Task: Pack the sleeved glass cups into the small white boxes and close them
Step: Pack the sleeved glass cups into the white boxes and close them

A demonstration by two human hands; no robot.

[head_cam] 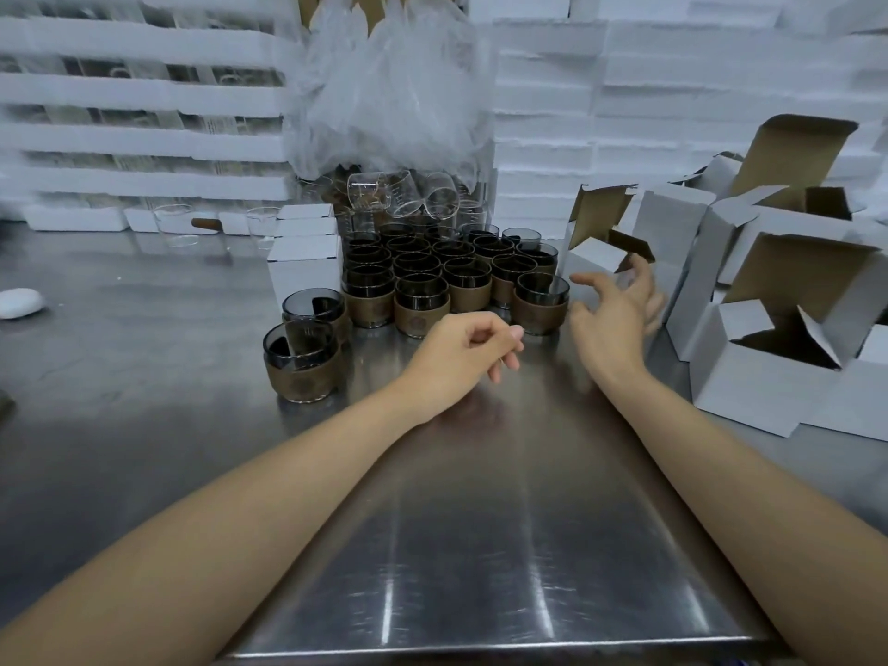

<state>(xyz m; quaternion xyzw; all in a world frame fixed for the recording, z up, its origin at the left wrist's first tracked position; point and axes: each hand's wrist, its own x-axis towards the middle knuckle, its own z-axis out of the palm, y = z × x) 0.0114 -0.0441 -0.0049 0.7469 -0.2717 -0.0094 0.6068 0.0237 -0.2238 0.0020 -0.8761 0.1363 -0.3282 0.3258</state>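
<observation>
Several smoked glass cups in brown sleeves (pixel 423 305) stand packed together at the middle of the steel table (pixel 480 545). Two more sleeved cups (pixel 302 362) sit apart at the left. My left hand (pixel 461 358) hovers just in front of the cluster, fingers loosely curled, holding nothing. My right hand (pixel 620 314) is blurred, fingers spread, right in front of an open small white box (pixel 600 242) whose flaps stand up. It touches neither box nor cup as far as I can tell.
Open white boxes (pixel 788 358) are heaped at the right. A closed white box (pixel 305 271) stands left of the cups. Bare glasses (pixel 403 194) and plastic wrap pile up behind. White cartons wall the back. A white object (pixel 19 302) lies far left.
</observation>
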